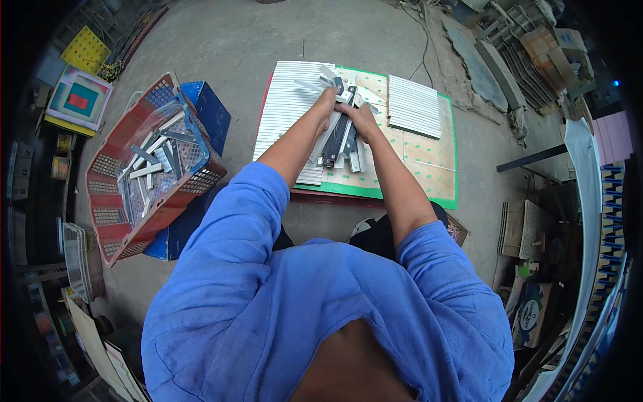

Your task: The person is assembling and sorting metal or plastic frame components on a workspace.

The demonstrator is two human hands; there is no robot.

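Note:
Both arms, in blue sleeves, reach forward over a green-edged board [429, 161] lying on the floor. My left hand [326, 102] rests on a loose pile of flat grey and white strips [340, 137] at the board's middle. My right hand [362, 118] grips several of these strips, with dark and pale ones showing under its fingers. A neat row of white strips [284, 110] lies side by side to the left of the pile. A smaller neat row of white strips [414, 106] lies to the right.
A tilted red plastic crate [117, 181] holding several more strips leans on a blue box [207, 110] at my left. Cardboard boxes [536, 308] and stacked clutter line the right side. Shelves with small items fill the far left. The floor is bare concrete [221, 40].

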